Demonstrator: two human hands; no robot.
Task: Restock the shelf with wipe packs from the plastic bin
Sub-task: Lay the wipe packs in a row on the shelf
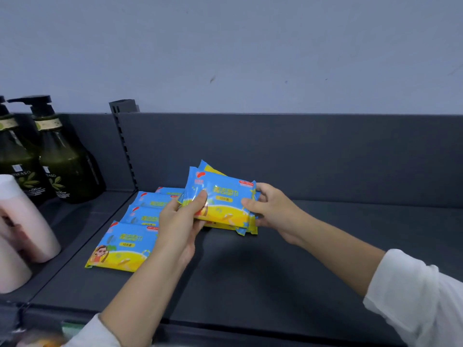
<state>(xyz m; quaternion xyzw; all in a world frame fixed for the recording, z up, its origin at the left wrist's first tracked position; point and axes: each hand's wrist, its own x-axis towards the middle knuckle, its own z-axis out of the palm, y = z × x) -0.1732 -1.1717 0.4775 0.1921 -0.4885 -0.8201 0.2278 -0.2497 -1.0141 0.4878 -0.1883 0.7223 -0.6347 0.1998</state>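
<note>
Head view: bottles (65, 162) beside wipe packs (121, 242)

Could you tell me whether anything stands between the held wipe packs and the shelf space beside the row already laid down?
Nothing visible does. The left hand and right hand hold the stack of wipe packs down at the bare shelf, right of the laid row; the pump bottles stand far left.
</note>
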